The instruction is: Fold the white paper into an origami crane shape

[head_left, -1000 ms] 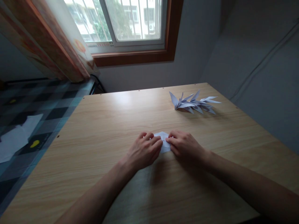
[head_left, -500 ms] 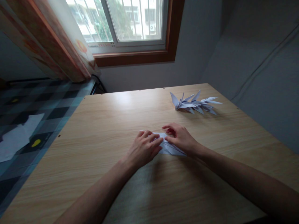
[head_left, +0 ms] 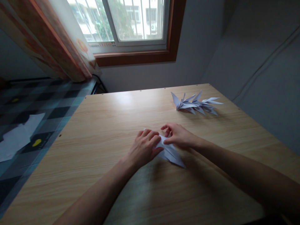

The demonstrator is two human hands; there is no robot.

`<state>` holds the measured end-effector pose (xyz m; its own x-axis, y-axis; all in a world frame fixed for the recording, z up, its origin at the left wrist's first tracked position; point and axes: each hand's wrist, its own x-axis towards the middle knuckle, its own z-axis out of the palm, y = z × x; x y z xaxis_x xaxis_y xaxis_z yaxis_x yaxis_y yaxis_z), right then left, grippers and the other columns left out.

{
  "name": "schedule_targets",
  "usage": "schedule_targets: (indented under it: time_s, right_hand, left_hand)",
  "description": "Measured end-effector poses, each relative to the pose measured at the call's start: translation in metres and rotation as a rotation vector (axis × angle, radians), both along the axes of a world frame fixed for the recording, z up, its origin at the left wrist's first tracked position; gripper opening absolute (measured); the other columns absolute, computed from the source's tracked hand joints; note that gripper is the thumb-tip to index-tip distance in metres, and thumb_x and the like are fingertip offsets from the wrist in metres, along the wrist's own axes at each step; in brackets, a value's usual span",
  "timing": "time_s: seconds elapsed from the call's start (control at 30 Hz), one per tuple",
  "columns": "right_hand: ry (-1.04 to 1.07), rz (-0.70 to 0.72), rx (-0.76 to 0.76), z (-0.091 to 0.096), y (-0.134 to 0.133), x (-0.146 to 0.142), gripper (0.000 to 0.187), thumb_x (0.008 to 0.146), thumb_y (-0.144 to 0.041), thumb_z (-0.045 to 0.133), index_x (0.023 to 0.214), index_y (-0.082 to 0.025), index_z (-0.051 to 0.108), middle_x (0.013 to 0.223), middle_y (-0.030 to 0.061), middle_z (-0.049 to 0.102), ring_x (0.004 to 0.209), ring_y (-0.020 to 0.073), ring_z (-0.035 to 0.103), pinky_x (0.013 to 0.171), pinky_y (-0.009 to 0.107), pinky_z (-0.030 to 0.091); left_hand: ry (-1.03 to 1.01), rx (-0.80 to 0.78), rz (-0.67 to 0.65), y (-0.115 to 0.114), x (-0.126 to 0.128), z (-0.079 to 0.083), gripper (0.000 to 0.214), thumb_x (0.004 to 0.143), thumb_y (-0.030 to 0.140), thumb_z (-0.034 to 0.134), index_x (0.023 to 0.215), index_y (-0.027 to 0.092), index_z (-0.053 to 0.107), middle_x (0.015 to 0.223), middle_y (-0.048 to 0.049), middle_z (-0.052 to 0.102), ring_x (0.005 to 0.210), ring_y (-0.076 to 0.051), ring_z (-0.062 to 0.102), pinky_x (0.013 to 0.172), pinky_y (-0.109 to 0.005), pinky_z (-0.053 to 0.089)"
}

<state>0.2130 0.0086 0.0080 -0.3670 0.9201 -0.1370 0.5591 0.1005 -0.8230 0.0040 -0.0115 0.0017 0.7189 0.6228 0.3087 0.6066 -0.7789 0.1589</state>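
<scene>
A: Entry, head view. Where does the folded white paper [head_left: 170, 153] lie?

B: Flat on the wooden table [head_left: 98, 131], near its middle, right in front of the person. A pointed flap sticks out toward the near right, clear of both hands.

A: Left hand [head_left: 143, 148]?

B: Palm down on the left part of the paper, fingers [head_left: 152, 136] curled and pressing it to the table top. It pins the sheet and does not pinch it; nothing is enclosed in the hand.

A: Right hand [head_left: 178, 137]?

B: On the far right part of the paper, touching it. Thumb and bent fingers rest on the upper edge, index finger lifted and crooked. Loose, not clenched; whether it grips an edge between thumb and finger I cannot tell.

A: Hands relative to each other?

B: Just beside one another, fingertips nearly meeting over the paper.

A: Surroundings?

B: A row of finished folded paper pieces [head_left: 196, 103] lies at the far right of the table, well apart from the hands. A window [head_left: 131, 22] with a brown frame is beyond, a curtain [head_left: 53, 43] at its left. A checked blanket [head_left: 35, 118] lies left of the table with white sheets [head_left: 18, 134] on it.
</scene>
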Motion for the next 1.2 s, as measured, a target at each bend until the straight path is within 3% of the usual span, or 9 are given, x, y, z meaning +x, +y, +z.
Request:
schedule_targets:
  time_s: [0.2, 0.37, 0.5, 0.67, 0.8, 0.9, 1.0, 1.1, 1.2]
  right_hand:
    - [-0.197, 0.043, 0.059, 0.007, -0.003, -0.002, 0.037, 0.062, -0.012, 0.079, 0.096, -0.016, 0.064, 0.072, -0.0045, 0.060, 0.068, 0.0148, 0.056, 0.060, 0.024, 0.037]
    - [-0.187, 0.083, 0.088, 0.011, -0.006, -0.002, 0.022, 0.063, -0.010, 0.074, 0.077, -0.018, 0.060, 0.067, -0.0051, 0.055, 0.064, 0.0137, 0.051, 0.056, 0.023, 0.033]
    - [0.025, 0.010, 0.065, 0.006, -0.008, -0.002, 0.029, 0.060, -0.008, 0.072, 0.082, -0.018, 0.056, 0.073, -0.0033, 0.059, 0.068, 0.0150, 0.056, 0.056, 0.022, 0.038]
    - [0.443, -0.119, -0.208, -0.002, -0.021, -0.009, 0.058, 0.058, -0.013, 0.074, 0.112, -0.015, 0.055, 0.073, -0.0011, 0.066, 0.068, 0.0183, 0.063, 0.057, 0.025, 0.046]
    - [0.647, -0.152, -0.254, 0.001, -0.033, -0.018, 0.034, 0.063, -0.018, 0.072, 0.096, -0.013, 0.068, 0.085, 0.0045, 0.072, 0.076, 0.0186, 0.065, 0.069, 0.028, 0.050]
    - [0.574, -0.108, -0.153, 0.003, -0.036, -0.021, 0.022, 0.066, -0.015, 0.065, 0.086, -0.014, 0.073, 0.081, 0.0020, 0.072, 0.071, 0.0166, 0.064, 0.064, 0.025, 0.048]
    - [0.449, -0.125, -0.076, 0.002, -0.035, -0.022, 0.021, 0.066, -0.013, 0.062, 0.084, -0.015, 0.073, 0.075, 0.0006, 0.071, 0.064, 0.0157, 0.061, 0.057, 0.024, 0.045]
    - [0.365, -0.131, -0.031, -0.001, -0.032, -0.019, 0.020, 0.065, -0.012, 0.062, 0.082, -0.016, 0.072, 0.075, 0.0004, 0.069, 0.065, 0.0158, 0.060, 0.056, 0.023, 0.043]
    - [0.350, -0.063, -0.065, -0.002, -0.030, -0.016, 0.015, 0.068, -0.014, 0.062, 0.081, -0.016, 0.068, 0.071, -0.0013, 0.067, 0.064, 0.0143, 0.058, 0.054, 0.021, 0.041]
  left_hand:
    - [-0.023, -0.022, 0.017, 0.000, 0.001, 0.000, 0.029, 0.087, 0.046, 0.064, 0.100, 0.020, 0.060, 0.111, -0.0059, 0.066, 0.103, -0.025, 0.054, 0.090, -0.042, 0.041]
    - [-0.095, 0.072, 0.070, 0.000, 0.000, -0.003, 0.052, 0.081, 0.047, 0.070, 0.121, 0.018, 0.054, 0.126, -0.0132, 0.058, 0.115, -0.030, 0.050, 0.096, -0.046, 0.041]
    - [-0.137, 0.213, 0.101, 0.001, -0.002, -0.007, 0.073, 0.079, 0.056, 0.068, 0.137, 0.018, 0.043, 0.145, -0.0194, 0.043, 0.135, -0.037, 0.036, 0.107, -0.054, 0.032]
    - [-0.123, 0.236, 0.142, 0.002, -0.002, -0.010, 0.077, 0.082, 0.058, 0.063, 0.143, 0.019, 0.037, 0.150, -0.0202, 0.036, 0.142, -0.038, 0.026, 0.113, -0.057, 0.023]
    - [-0.125, 0.213, 0.139, 0.001, -0.001, -0.009, 0.074, 0.085, 0.059, 0.058, 0.142, 0.016, 0.037, 0.149, -0.0211, 0.037, 0.141, -0.038, 0.027, 0.113, -0.058, 0.022]
    - [-0.115, 0.207, 0.157, 0.000, -0.001, -0.007, 0.073, 0.085, 0.059, 0.058, 0.141, 0.015, 0.040, 0.139, -0.0192, 0.051, 0.137, -0.037, 0.035, 0.113, -0.058, 0.018]
    - [-0.092, 0.164, 0.150, 0.000, -0.001, -0.004, 0.072, 0.083, 0.061, 0.060, 0.137, 0.015, 0.045, 0.113, -0.0136, 0.068, 0.116, -0.033, 0.055, 0.111, -0.058, 0.019]
    - [-0.091, 0.119, 0.105, 0.001, -0.002, -0.003, 0.064, 0.082, 0.060, 0.062, 0.127, 0.015, 0.054, 0.097, -0.0088, 0.072, 0.093, -0.026, 0.064, 0.096, -0.046, 0.038]
    - [-0.131, 0.111, 0.059, 0.003, -0.003, -0.004, 0.048, 0.086, 0.056, 0.061, 0.113, 0.017, 0.060, 0.090, -0.0050, 0.070, 0.079, -0.020, 0.065, 0.075, -0.033, 0.043]
